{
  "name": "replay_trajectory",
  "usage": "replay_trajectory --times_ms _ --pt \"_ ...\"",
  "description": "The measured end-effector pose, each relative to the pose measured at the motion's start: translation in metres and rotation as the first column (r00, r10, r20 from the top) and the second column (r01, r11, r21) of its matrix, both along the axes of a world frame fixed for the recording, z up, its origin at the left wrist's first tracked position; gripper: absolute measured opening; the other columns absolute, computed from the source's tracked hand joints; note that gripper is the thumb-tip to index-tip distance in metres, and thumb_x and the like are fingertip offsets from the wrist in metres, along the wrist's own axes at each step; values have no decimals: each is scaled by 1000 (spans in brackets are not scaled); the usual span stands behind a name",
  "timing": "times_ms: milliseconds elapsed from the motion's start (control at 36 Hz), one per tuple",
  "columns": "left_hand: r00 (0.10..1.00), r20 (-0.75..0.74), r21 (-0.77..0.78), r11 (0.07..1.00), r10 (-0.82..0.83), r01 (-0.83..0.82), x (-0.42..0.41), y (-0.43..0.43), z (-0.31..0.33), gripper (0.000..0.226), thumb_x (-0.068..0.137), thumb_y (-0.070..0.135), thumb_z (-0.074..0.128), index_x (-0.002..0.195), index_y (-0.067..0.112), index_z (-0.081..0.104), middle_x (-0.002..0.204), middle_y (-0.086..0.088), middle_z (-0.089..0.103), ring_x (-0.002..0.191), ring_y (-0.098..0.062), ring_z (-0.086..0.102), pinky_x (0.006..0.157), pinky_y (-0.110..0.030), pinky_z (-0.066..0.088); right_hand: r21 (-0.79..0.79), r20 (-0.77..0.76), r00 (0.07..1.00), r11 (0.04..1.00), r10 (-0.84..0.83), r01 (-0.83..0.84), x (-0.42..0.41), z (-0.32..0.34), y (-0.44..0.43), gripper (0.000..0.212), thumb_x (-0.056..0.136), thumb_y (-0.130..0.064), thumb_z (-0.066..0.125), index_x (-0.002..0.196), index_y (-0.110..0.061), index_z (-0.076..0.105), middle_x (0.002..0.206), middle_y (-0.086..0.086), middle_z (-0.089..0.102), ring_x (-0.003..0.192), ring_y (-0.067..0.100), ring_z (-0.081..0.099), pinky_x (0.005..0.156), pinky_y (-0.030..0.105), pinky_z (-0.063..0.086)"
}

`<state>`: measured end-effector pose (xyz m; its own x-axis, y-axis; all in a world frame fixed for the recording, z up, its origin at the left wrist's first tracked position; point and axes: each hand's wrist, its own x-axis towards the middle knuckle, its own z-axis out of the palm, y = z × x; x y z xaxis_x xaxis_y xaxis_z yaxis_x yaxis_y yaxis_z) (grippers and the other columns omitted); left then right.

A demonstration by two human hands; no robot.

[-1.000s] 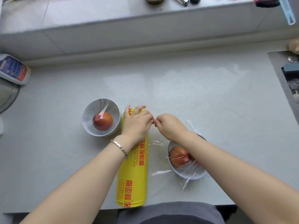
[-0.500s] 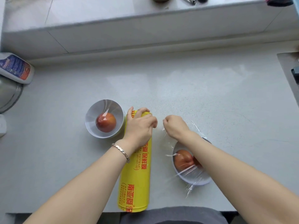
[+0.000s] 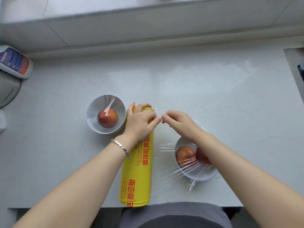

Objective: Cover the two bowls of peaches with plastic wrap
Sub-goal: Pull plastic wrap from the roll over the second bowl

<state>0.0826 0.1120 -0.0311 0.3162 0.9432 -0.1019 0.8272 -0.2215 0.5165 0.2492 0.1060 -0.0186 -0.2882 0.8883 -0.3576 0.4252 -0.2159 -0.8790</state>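
A yellow plastic wrap roll (image 3: 137, 171) lies lengthwise on the counter between two white bowls. The left bowl (image 3: 92, 127) holds one peach (image 3: 107, 118) under shiny film. The right bowl (image 3: 202, 177) holds two peaches (image 3: 185, 155), and clear film (image 3: 166, 155) stretches from the roll across it. My left hand (image 3: 141, 123) presses down on the roll's far end. My right hand (image 3: 180, 124) pinches the film's far edge right beside my left fingertips. My right forearm hides part of the right bowl.
A white bottle (image 3: 15, 63) lies at the far left above a glass lid (image 3: 9, 91). A dark recessed surface (image 3: 296, 68) sits at the right edge. A raised ledge runs along the back. The counter's front edge (image 3: 65, 207) is just below the roll.
My right hand drew away from my left hand, then came back close to it. The film between the roll and the right bowl now looks stretched tighter.
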Motion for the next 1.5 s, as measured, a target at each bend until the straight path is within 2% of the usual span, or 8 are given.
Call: replay_trajectory --times_ms 250,417,556,722,944,1167,1389,1500 --pt "998 -64 12 1000 19 -19 3 -1 -5 32 84 46 45 66 25 59 84 13 65 117 -10 47 112 -43 4 199 184 983 979 16 -53 -1 -10 -9 32 89 -16 55 64 4 54 63 17 50 64 24 45 64 35 34" --pt "995 -73 72 995 69 -64 4 0 -9 34 84 35 41 67 15 62 87 8 65 116 -10 48 111 -36 3 429 89 994 899 59 -92 -7 -3 -29 33 82 -24 48 59 -1 54 58 -4 41 62 4 34 61 13 30" --pt "999 -9 45 998 44 -44 3 0 -5 36 89 43 43 74 17 63 92 6 65 120 -10 45 112 -37 2 181 64 969 958 -239 224 -1 -10 -32 24 91 -23 54 77 -6 63 62 -5 52 65 15 50 63 27 35" --pt "975 52 91 972 214 -218 5 -20 9 60 85 54 49 123 7 52 129 -14 49 127 -29 39 109 -41 25 46 143 926 937 -349 347 2 -11 -16 28 90 -34 55 95 -8 65 59 -7 49 71 19 55 59 27 34" --pt "731 -159 -218 698 664 -682 8 -72 12 107 66 57 74 142 9 16 137 -18 32 122 -36 42 101 -43 37 76 324 946 997 -19 -6 -7 -12 -20 53 83 -46 59 124 -13 52 116 8 54 114 20 49 100 35 37" --pt "666 21 -472 595 746 -651 -11 -63 12 94 60 54 78 135 15 36 127 -6 55 110 -24 56 93 -41 49 99 346 931 982 120 -163 -16 -3 -21 31 91 -36 52 90 -8 67 101 10 68 96 24 60 85 37 46" --pt "593 196 -627 564 781 -537 -9 -71 10 60 73 37 75 124 16 51 108 0 63 80 0 58 58 -15 43 14 356 927 991 119 -132 -19 0 -17 37 92 -31 46 61 -13 54 78 11 60 78 26 53 64 32 37" --pt "604 169 -624 559 779 -546 -8 -68 10 61 72 41 75 123 16 51 110 0 63 83 -8 60 61 -19 44 -16 359 927 994 108 -109 -24 -1 -14 30 88 -24 48 71 -2 57 73 14 57 74 29 52 66 35 41"
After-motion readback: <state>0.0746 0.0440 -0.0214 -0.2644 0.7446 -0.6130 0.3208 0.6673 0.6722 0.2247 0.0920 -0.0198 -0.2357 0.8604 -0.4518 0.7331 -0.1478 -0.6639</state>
